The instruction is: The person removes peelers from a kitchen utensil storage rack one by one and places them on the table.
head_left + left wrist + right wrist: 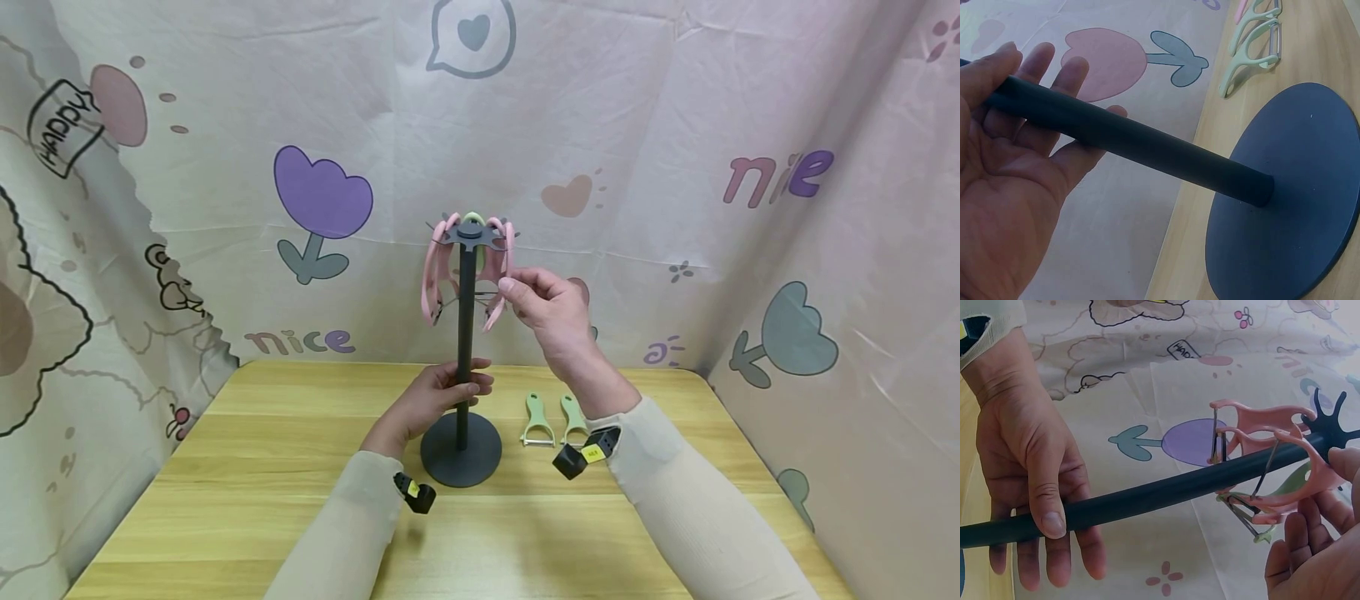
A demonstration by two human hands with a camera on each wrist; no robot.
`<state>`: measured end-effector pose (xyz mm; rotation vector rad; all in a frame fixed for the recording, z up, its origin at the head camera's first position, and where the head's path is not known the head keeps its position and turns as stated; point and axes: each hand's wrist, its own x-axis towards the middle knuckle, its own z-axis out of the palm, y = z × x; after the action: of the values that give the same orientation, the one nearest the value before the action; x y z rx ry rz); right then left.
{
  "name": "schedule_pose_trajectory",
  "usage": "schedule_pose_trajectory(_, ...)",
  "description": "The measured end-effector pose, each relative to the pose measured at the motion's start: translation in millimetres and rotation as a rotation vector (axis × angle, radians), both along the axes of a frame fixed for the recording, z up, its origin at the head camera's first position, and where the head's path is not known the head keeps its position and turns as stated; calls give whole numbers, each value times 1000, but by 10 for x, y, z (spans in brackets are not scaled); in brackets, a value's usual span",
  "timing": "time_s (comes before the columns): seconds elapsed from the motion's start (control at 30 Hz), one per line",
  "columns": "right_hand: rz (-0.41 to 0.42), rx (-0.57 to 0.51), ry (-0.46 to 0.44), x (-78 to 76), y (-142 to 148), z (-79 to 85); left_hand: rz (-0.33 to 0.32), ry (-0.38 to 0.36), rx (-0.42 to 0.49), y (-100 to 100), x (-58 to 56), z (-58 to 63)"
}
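Observation:
A dark utensil stand with a slim pole (466,333) and a round base (461,468) stands on the table. My left hand (435,393) holds the pole's lower part, thumb in front and fingers behind. From the hooked top (471,234) hang several pink Y-shaped peelers (1266,419) and a green peeler (1294,479), handles up and blades down. At the right side of this cluster, my right hand (553,310) pinches a pink peeler (1321,464) near its handle between thumb and fingers.
Two green peelers (535,408) lie on the wooden table (300,467), right of the base. Beside them in the left wrist view shows a bit of pink (1240,11), mostly cut off. A printed cloth (637,108) hangs behind and at both sides.

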<state>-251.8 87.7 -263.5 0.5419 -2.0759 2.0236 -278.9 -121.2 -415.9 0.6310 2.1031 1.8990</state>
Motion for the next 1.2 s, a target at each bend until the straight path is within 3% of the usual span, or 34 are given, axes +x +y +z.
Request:
schedule_pose_trajectory(0.27,35,-99,14,-1,34,5,-4,1,-2,7,0,-6)
schedule_pose_trajectory(0.53,-12,-175,36,22,57,-17,-10,8,-1,6,-3,-15)
schedule_pose_trajectory(0.8,-39,-250,133,30,86,-77,-12,13,-3,7,-9,-21)
schedule_pose_trajectory(1.2,-89,-126,208,66,159,-175,-22,-7,-15,-9,-14,36)
